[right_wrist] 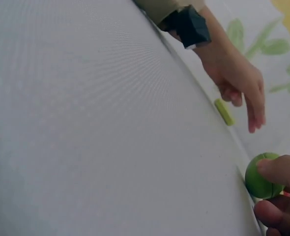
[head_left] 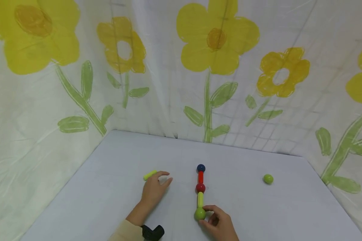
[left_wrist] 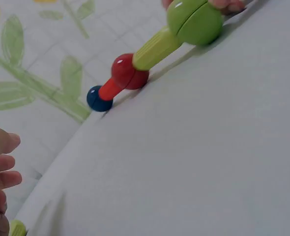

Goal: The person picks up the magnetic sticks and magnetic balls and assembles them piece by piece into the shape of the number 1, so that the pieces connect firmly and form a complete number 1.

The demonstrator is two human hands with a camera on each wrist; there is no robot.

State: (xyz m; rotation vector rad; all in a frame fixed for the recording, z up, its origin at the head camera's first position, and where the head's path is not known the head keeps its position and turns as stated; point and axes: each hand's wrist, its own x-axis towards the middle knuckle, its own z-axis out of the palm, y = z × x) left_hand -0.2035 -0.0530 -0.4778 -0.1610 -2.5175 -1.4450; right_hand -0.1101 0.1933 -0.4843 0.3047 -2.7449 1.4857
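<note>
A straight chain of balls and rods lies on the white table. From its far end it runs through a dark blue ball (head_left: 201,168), a red rod (head_left: 200,177), a red ball (head_left: 200,187), a yellow-green rod (head_left: 200,199) and a green ball (head_left: 199,214). My right hand (head_left: 221,225) pinches that near green ball between thumb and fingers. To the left of the chain, my left hand (head_left: 154,191) hovers with thumb and fingers apart and nothing between them. Beside its knuckles lies a loose yellow-green rod (head_left: 149,174), partly hidden by the hand in the right wrist view.
A second green ball (head_left: 268,179) sits alone on the right side of the table (head_left: 244,197). Behind the table hangs a white curtain (head_left: 163,100) printed with yellow flowers. A black strap device (head_left: 153,232) is on the left wrist.
</note>
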